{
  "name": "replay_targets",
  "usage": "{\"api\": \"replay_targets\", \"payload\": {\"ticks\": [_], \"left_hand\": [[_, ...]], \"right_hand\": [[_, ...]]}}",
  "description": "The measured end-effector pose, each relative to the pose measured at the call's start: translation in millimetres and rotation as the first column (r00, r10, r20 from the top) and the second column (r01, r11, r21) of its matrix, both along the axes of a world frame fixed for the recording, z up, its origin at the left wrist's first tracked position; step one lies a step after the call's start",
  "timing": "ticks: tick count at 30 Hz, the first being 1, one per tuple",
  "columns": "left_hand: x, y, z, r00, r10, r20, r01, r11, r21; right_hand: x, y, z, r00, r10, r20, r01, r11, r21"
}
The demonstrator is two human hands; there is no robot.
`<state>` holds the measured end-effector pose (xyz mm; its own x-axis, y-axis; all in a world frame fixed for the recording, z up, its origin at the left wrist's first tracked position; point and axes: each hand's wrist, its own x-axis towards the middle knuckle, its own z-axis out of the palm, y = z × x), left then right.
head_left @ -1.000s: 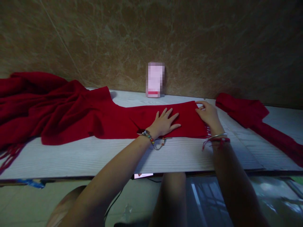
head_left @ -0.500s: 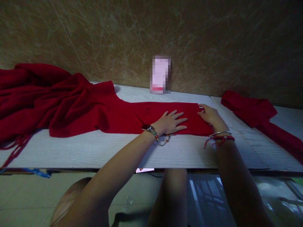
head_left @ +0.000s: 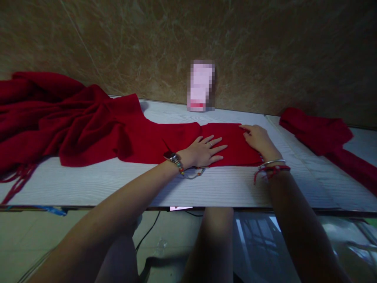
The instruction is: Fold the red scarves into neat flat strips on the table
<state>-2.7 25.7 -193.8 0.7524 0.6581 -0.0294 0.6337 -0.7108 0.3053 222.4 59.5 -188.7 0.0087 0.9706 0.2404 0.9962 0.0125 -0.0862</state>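
A long red scarf (head_left: 165, 135) lies along the white wood-grain table, loose and rumpled at the left and smooth in a narrower strip towards the right. My left hand (head_left: 203, 152) rests flat on the smooth strip, fingers spread, with a watch and a beaded bracelet at the wrist. Beside its fingertips a raised crease runs across the fabric. At the strip's right end my right hand (head_left: 259, 138) has its thumb and fingers closed on the far corner of the edge; its lower fingers are partly hidden. Dark red tassels (head_left: 20, 179) hang from the rumpled part.
Another red cloth (head_left: 318, 129) lies twisted at the right of the table (head_left: 118, 188). A pink, blurred-out object (head_left: 202, 84) leans against the brown marbled wall (head_left: 132, 47) behind. Below the front edge are my legs, a black cable (head_left: 149, 232) and a tiled floor.
My left hand has slid a little to the left over the scarf, and a crease now shows by its fingers. The right hand stays at the end edge. The view has shifted slightly.
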Motion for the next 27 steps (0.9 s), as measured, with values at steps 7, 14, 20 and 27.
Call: {"api": "replay_targets", "payload": {"ticks": [7, 14, 20, 27], "left_hand": [[-4, 1, -3.8, 0.995, -0.008, 0.096, -0.004, 0.993, 0.115], [-1, 8, -8.4, 0.971, 0.213, 0.107, -0.219, 0.974, 0.053], [-3, 4, -6.4, 0.964, 0.257, 0.073, -0.259, 0.966, 0.023], [-7, 0, 2.1, 0.953, 0.298, 0.051, -0.301, 0.92, 0.249]], "right_hand": [[-13, -7, 10.6, 0.98, 0.188, -0.057, -0.181, 0.976, 0.119], [-27, -3, -0.8, 0.974, 0.217, -0.061, -0.225, 0.951, -0.212], [-17, -5, 2.6, 0.999, -0.041, -0.023, 0.031, 0.941, -0.337], [-25, -17, 9.0, 0.994, 0.107, 0.027, -0.107, 0.994, 0.012]]}}
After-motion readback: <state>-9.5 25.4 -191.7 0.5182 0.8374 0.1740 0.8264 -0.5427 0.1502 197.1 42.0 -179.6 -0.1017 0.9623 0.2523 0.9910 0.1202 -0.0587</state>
